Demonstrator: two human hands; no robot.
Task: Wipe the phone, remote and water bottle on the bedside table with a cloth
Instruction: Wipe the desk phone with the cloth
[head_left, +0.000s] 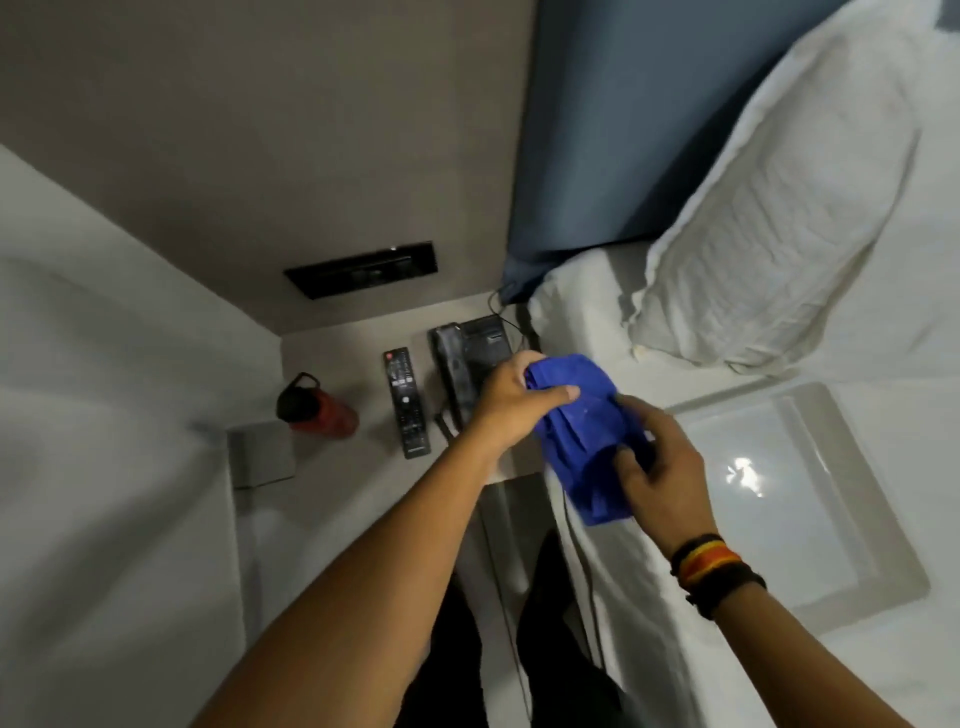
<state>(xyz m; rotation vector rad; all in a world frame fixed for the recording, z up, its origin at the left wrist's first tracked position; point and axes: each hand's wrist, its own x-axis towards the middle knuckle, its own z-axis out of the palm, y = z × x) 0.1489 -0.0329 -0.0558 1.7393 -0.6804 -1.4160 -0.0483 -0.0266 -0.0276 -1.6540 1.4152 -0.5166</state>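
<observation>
**Blue cloth bunched between both hands**

Blue cloth (582, 436) held above table (337, 467) edge: our left hand (511, 402) and right hand (657, 467) both closed on it. Behind, phone (467, 358) partly hidden by left hand; remote (406, 402) and red water bottle (319, 408) lie to its left, labels too blurred to read.
</observation>
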